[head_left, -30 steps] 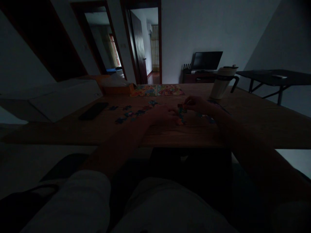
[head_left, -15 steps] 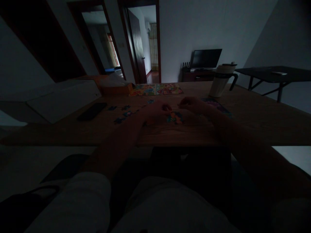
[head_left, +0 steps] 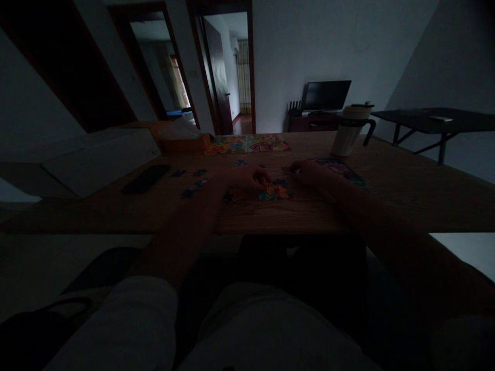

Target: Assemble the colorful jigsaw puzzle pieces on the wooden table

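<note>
Small joined jigsaw puzzle pieces (head_left: 282,191), orange, green and blue, lie on the wooden table in front of me. My left hand (head_left: 247,178) is bent over their upper left edge, its fingertips together at a puzzle piece (head_left: 267,195). To the right of them, my right hand (head_left: 309,172) rests low over the table with its fingers curled in. Whatever its fingertips hold is too dark and small to make out. Loose puzzle pieces (head_left: 189,191) are scattered left of my left hand, and a piece (head_left: 234,194) lies partly beneath its wrist.
A dark purple picture (head_left: 342,169) lies beyond my right forearm. Colourful printed sheets (head_left: 247,143) lie at the back, beside an orange tissue box (head_left: 185,144). A black phone (head_left: 146,179) and a white box (head_left: 104,159) are on the left. A handled tumbler (head_left: 348,135) stands back right.
My left hand has come down and slightly nearer to me, onto the edge of the joined pieces. These have shifted a little left. My right hand has moved slightly right and lower.
</note>
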A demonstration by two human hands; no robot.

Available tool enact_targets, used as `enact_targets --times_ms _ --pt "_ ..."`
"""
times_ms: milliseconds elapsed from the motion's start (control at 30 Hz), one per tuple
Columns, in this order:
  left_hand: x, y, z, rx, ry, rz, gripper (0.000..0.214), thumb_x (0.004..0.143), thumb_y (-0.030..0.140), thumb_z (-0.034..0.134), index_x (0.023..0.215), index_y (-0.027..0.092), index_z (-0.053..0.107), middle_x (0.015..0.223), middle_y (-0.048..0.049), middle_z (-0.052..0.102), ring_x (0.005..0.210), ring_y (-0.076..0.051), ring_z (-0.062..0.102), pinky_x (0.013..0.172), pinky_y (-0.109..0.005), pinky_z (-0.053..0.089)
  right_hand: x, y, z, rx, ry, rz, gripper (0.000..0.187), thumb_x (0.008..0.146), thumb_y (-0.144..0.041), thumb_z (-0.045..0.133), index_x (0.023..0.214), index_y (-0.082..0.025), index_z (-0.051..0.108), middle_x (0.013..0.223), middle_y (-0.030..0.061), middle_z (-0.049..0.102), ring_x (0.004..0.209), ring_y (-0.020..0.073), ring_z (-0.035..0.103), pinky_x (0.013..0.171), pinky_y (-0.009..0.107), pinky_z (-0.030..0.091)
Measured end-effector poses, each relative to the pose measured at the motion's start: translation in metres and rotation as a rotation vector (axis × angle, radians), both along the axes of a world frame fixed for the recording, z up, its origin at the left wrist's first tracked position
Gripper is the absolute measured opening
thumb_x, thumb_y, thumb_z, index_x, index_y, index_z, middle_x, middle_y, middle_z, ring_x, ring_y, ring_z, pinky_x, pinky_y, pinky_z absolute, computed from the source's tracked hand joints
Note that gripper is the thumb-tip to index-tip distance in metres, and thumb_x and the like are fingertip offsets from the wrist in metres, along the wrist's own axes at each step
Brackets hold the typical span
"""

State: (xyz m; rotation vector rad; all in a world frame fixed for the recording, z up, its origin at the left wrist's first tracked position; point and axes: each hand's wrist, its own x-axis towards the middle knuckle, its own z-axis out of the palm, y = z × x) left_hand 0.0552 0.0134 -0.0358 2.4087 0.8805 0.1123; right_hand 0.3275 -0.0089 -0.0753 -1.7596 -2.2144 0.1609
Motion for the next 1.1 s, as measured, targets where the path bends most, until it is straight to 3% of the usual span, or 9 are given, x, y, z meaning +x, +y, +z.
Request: enact_targets --times_ms 500,700,933,1100 --pt "-0.002 0.001 -0.003 -0.061 -0.091 -0.047 0.044 0.068 0.031 0.08 0.109 0.018 0.07 0.096 -0.0065 0.076 0.08 -0.017 0.068 0.072 -0.029 0.05 0.002 0.0 0.002 -0.026 0.058 -0.007 0.034 0.085 -0.02 0.066 0.118 -0.018 0.072 0.118 0.0137 0.074 0.102 0.0296 0.07 0.094 0.04 0.054" --pt "0.006 -0.003 -0.009 -0.116 -0.124 -0.059 0.039 0.072 0.033 0.08 0.104 0.018 0.065 0.09 -0.0035 0.074 0.079 -0.016 0.068 0.07 -0.026 0.05 0.003 0.005 -0.002 -0.023 0.151 0.118 0.036 0.086 -0.019 0.065 0.121 -0.018 0.072 0.124 0.01 0.072 0.111 0.0239 0.068 0.101 0.036 0.05" --pt "0.036 -0.038 -0.021 0.019 -0.135 -0.142 0.031 0.082 0.036 0.072 0.106 0.019 0.062 0.092 -0.0026 0.071 0.081 -0.016 0.067 0.071 -0.026 0.048 0.001 0.006 -0.003 -0.028 0.184 0.146 0.028 0.085 -0.016 0.065 0.112 -0.017 0.074 0.121 0.0105 0.073 0.107 0.0228 0.069 0.098 0.035 0.052" --pt "0.035 -0.047 -0.016 0.126 -0.066 -0.117 0.039 0.078 0.041 0.077 0.109 0.019 0.067 0.093 -0.0028 0.071 0.082 -0.016 0.066 0.071 -0.026 0.047 -0.001 0.003 -0.002 -0.028 0.204 0.132 0.029 0.086 -0.019 0.067 0.114 -0.017 0.073 0.123 0.0116 0.072 0.108 0.0234 0.068 0.099 0.036 0.051"
